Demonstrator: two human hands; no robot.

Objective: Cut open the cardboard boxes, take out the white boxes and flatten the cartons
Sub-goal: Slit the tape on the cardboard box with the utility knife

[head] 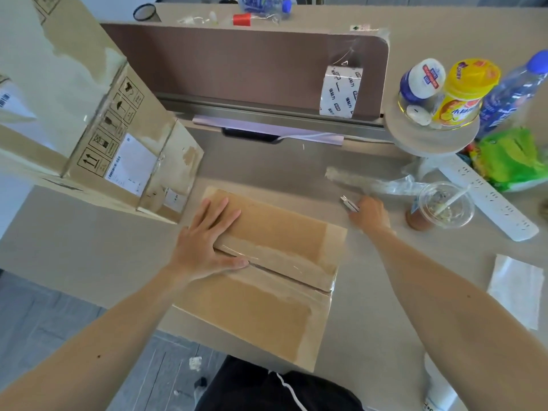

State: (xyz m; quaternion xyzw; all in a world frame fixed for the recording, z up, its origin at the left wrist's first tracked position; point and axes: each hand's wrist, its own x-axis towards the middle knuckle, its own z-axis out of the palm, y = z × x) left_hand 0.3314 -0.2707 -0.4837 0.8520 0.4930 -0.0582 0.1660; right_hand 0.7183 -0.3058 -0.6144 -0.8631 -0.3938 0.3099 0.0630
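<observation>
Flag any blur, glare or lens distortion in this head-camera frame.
Head view: wide-angle bowing curves the desk divider and stretches both forearms towards the edges. The right hand and its cutter are slightly motion-smeared, while the left hand on the carton is sharp. Clear tape along the carton's seam catches a soft glare. Lighting is even and diffuse, with faint shadows.

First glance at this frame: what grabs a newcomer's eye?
The taped cardboard box in the middle of the desk, with the left hand pressed flat on its top. Just right of it, the right hand grips a box cutter. A larger carton with handling symbols looms at the left.
</observation>
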